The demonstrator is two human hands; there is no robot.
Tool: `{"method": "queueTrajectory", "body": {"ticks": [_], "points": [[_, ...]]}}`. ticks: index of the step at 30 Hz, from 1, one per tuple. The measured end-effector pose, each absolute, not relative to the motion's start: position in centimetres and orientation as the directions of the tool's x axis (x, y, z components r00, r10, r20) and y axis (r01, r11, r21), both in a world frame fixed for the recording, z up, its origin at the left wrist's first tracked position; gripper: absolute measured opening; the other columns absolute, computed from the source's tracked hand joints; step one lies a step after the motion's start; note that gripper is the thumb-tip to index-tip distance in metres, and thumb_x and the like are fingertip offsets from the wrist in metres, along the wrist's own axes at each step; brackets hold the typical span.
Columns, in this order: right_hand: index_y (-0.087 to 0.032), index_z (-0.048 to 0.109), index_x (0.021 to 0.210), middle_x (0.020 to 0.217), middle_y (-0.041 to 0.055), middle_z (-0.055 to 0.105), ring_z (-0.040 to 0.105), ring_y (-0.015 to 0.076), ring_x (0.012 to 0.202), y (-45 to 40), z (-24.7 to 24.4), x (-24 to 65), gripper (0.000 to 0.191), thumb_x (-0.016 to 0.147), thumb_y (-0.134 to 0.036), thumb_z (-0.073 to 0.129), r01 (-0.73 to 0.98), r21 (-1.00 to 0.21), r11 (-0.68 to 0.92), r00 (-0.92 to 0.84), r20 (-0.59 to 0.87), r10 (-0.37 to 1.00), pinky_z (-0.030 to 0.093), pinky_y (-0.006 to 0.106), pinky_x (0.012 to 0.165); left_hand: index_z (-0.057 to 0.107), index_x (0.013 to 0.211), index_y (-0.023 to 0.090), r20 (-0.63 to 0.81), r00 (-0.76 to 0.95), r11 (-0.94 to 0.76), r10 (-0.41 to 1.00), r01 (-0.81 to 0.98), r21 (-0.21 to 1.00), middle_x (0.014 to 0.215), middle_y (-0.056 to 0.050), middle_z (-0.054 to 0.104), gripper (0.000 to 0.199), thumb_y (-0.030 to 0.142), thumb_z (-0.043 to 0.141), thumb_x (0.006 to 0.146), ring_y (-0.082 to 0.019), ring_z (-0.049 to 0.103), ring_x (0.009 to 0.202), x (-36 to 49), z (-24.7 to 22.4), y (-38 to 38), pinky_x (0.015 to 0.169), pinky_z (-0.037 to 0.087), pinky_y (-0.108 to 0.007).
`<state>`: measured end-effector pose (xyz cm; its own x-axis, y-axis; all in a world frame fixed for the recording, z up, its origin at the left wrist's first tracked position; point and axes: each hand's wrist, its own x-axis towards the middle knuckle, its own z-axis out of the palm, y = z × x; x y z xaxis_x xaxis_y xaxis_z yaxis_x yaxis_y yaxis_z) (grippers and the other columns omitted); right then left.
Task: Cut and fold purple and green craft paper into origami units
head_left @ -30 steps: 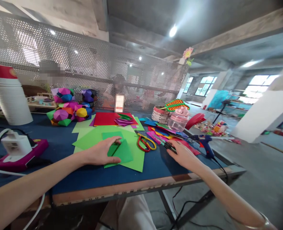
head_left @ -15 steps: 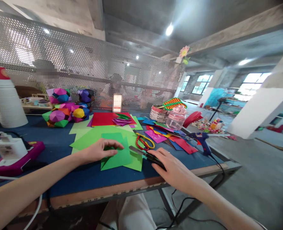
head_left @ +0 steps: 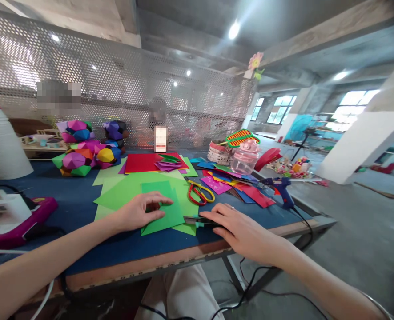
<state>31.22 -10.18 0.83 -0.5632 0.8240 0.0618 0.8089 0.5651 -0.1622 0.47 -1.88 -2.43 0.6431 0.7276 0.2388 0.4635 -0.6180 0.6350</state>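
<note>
A folded dark green sheet (head_left: 162,204) lies on lighter green papers (head_left: 117,195) on the blue table. My left hand (head_left: 146,211) is over its left part, fingers curved and apart, nothing gripped between them. My right hand (head_left: 232,222) is closed on a black utility knife (head_left: 207,221), low over the table right of the sheet. The knife's blade points left, close to the sheet's right edge; whether it touches cannot be made out. Red and yellow scissors (head_left: 201,193) lie just beyond the knife.
Behind are red sheets (head_left: 140,163) and folded paper balls (head_left: 75,162). Coloured papers (head_left: 250,193), a pink bottle (head_left: 245,159) and a glue gun (head_left: 282,189) are at right. Paper cups (head_left: 5,146) and a purple power strip (head_left: 33,222) stand at left.
My right hand has lowered the knife, and its blade now lies flatter, nearer the sheet's lower right edge. My left hand stays over the sheet, its fingers slightly shifted. The camera view has shifted slightly.
</note>
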Motion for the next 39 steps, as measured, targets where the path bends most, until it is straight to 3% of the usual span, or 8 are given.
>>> {"method": "queueTrajectory", "body": {"ticks": [3,5,8,12,16,21,29,39], "points": [[-0.028,0.052,0.143,0.116,0.0101,0.057,0.056,0.0244,0.109,-10.0,1.1,31.6,0.049,0.096,-0.015,0.046,0.794,-0.146,0.590,-0.590,0.051,0.806,0.047,0.041,0.098,0.066,0.127,0.026,0.368,0.680,-0.769,0.634,0.499,0.400,0.135,-0.010,0.055,0.038,0.035,0.061,0.090,-0.028,0.058,0.116,0.7,-2.5,-2.4,0.102,0.047,-0.041],[-0.028,0.051,0.144,0.116,0.0101,0.057,0.057,0.0239,0.108,-10.1,1.2,31.8,0.051,0.096,-0.015,0.045,0.786,-0.152,0.600,-0.601,0.044,0.798,0.047,0.040,0.097,0.058,0.138,0.029,0.361,0.749,-0.829,0.555,0.468,0.304,0.155,-0.009,0.039,0.044,0.029,0.056,0.093,-0.032,0.043,0.137,0.9,-2.5,-2.4,0.115,0.035,-0.048],[-0.027,0.050,0.145,0.116,0.0106,0.056,0.057,0.0239,0.107,-10.5,1.3,31.8,0.051,0.096,-0.015,0.044,0.787,-0.154,0.598,-0.602,0.023,0.798,0.048,0.040,0.096,0.035,0.154,0.038,0.195,0.852,-0.853,0.487,0.416,0.314,0.167,0.001,0.019,0.053,0.030,0.043,0.102,-0.030,0.021,0.151,1.1,-2.5,-1.9,0.122,0.017,-0.051],[-0.030,0.043,0.150,0.116,0.0095,0.054,0.059,0.0223,0.099,-11.0,1.3,31.3,0.054,0.098,-0.016,0.042,0.788,-0.106,0.607,-0.610,-0.005,0.792,0.050,0.039,0.090,0.023,0.157,0.041,0.034,0.884,-0.826,0.467,0.421,0.375,0.165,0.004,0.025,0.050,0.040,0.030,0.107,-0.024,0.016,0.153,1.3,-2.5,-1.3,0.123,0.001,-0.051],[-0.036,0.037,0.153,0.115,0.0085,0.054,0.059,0.0200,0.086,-10.9,0.6,30.7,0.054,0.100,-0.024,0.045,0.767,0.002,0.641,-0.641,-0.020,0.767,0.052,0.035,0.076,0.021,0.157,0.042,0.005,0.885,-0.821,0.465,0.429,0.376,0.165,0.004,0.021,0.050,0.046,0.028,0.107,-0.022,0.014,0.154,1.4,-2.4,-1.2,0.123,0.000,-0.049],[-0.031,0.038,0.152,0.112,0.0086,0.055,0.059,0.0197,0.083,-10.6,0.1,30.5,0.055,0.099,-0.017,0.042,0.721,0.108,0.685,-0.689,0.003,0.725,0.049,0.030,0.065,0.021,0.157,0.043,0.009,0.887,-0.820,0.462,0.423,0.385,0.165,0.004,0.021,0.050,0.047,0.029,0.107,-0.023,0.014,0.153,1.4,-2.4,-1.2,0.123,0.002,-0.049],[-0.029,0.035,0.154,0.113,0.0081,0.055,0.059,0.0167,0.080,-11.7,0.4,30.6,0.059,0.098,-0.011,0.039,0.717,0.088,0.691,-0.693,-0.013,0.721,0.047,0.029,0.064,0.017,0.158,0.040,-0.052,0.884,-0.825,0.464,0.453,0.336,0.167,0.004,0.016,0.052,0.049,0.024,0.107,-0.024,0.011,0.154,1.5,-2.2,-1.2,0.122,0.000,-0.051],[-0.029,0.034,0.154,0.109,0.0066,0.054,0.055,0.0135,0.070,-12.7,0.8,29.7,0.054,0.101,-0.017,0.039,0.753,0.123,0.646,-0.648,-0.027,0.761,0.040,0.028,0.057,0.015,0.159,0.040,-0.101,0.857,-0.803,0.506,0.511,0.307,0.167,0.005,0.013,0.053,0.049,0.022,0.107,-0.024,0.008,0.154,1.7,-2.2,-1.5,0.122,0.000,-0.052]]}}
